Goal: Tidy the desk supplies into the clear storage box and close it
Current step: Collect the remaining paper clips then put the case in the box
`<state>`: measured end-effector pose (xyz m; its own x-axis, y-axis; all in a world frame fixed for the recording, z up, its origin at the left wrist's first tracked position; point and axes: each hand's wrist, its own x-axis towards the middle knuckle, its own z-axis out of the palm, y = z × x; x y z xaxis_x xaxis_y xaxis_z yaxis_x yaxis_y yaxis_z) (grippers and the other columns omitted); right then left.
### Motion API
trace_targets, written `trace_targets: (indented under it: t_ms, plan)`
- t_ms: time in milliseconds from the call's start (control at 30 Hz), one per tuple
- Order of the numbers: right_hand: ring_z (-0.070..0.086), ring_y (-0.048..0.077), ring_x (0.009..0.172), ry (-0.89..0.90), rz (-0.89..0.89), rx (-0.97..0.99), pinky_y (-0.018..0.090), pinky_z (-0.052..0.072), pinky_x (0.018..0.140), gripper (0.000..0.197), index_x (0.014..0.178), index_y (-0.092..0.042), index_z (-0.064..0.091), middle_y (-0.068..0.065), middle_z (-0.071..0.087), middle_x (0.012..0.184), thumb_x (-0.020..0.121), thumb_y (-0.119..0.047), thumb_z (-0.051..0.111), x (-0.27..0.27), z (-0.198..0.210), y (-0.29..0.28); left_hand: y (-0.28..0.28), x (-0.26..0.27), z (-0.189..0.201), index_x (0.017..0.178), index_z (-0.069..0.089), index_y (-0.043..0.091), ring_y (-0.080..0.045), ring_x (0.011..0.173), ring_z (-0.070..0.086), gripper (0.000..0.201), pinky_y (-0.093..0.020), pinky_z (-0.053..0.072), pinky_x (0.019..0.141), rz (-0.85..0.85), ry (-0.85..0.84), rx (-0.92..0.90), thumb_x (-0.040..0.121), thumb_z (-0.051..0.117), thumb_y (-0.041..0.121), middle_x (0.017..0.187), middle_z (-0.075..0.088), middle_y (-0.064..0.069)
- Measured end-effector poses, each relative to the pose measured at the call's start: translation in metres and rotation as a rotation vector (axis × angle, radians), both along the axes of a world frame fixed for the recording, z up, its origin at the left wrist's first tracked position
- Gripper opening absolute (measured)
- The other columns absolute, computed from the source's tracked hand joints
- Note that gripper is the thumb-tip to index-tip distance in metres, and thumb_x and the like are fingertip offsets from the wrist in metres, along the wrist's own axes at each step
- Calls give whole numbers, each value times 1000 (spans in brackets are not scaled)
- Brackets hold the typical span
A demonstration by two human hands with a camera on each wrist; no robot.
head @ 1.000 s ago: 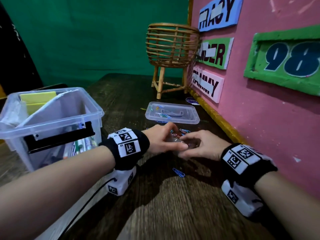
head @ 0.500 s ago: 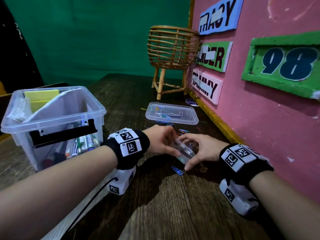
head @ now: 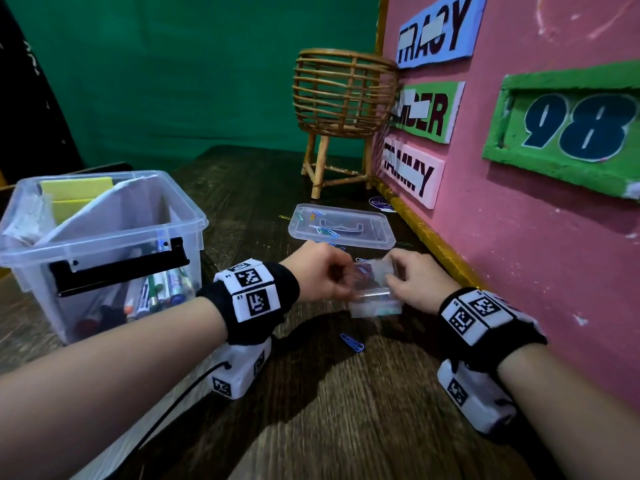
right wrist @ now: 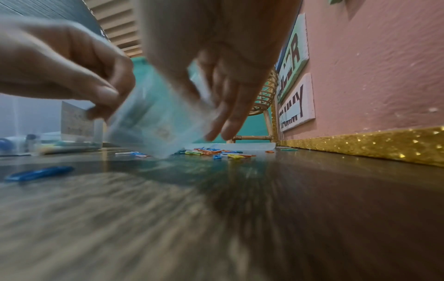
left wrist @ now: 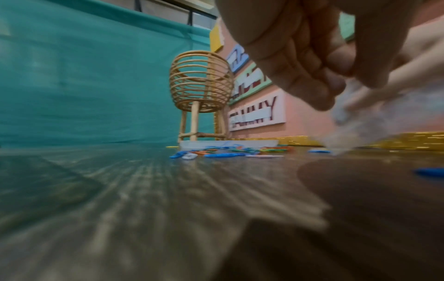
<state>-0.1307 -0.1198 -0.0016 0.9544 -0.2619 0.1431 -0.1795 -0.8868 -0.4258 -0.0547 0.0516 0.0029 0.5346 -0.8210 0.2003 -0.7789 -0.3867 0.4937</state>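
Observation:
A small clear paper-clip case [head: 375, 295] is held tilted just above the wooden table. My left hand [head: 341, 282] pinches its left edge with curled fingers. My right hand [head: 393, 278] grips its right side between thumb and fingers. In the right wrist view the case [right wrist: 156, 121] is blurred, with its lower corner close to the table. Coloured paper clips [right wrist: 216, 152] lie scattered behind it, and one blue clip [head: 351, 342] lies nearer me. The clear storage box [head: 194, 223] stands open at the left, holding markers and yellow pads. Its lid [head: 381, 233] lies flat beyond my hands.
A pink wall [head: 519, 254] with name signs and a gold strip [head: 426, 233] along its foot runs down the right side. A rattan basket stand [head: 343, 98] stands in the far corner. A few clips rest on the lid.
The small case has come up off the table and tipped more upright between my hands. Both hands shifted slightly towards me with it.

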Motion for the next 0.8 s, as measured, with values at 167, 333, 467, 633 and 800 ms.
trace_targets:
  t_ms: [167,333,467,633,800]
  plan:
    - [55,29,91,-271,-284,-25,29,39,73,41,121,-10,41,16,51,117,83,3,53,-1,6,-3,-7,-27,-14,97,75,12,12,61,53,26,3,35,64,-347,77,304,71,78,12,94,74,-7]
    - [47,18,65,-231,-345,-255,27,36,61,44,131,-23,38,2,46,102,91,-10,50,4,1,-12,-18,-2,-14,111,70,16,-12,105,61,28,-4,40,83,-206,-76,371,84,65,11,116,68,-3]
    - [61,32,95,-61,-463,-387,35,44,73,28,121,-10,51,8,48,104,94,-13,44,9,2,-17,-35,16,-10,122,62,17,-20,114,58,32,-27,43,99,-92,-155,438,90,56,15,123,63,-5]
    - [56,32,106,-25,-565,-409,41,48,78,35,126,-6,46,12,42,126,91,-3,48,21,7,-24,-70,15,-16,131,53,18,-22,123,51,39,-33,39,106,-271,-189,421,93,52,22,137,53,-4]
    - [50,31,114,25,-601,-378,41,47,83,47,130,-7,44,10,40,129,85,-7,59,33,5,-37,-97,24,-22,138,43,30,-17,134,42,45,-32,30,114,-371,-140,565,94,49,23,148,41,8]
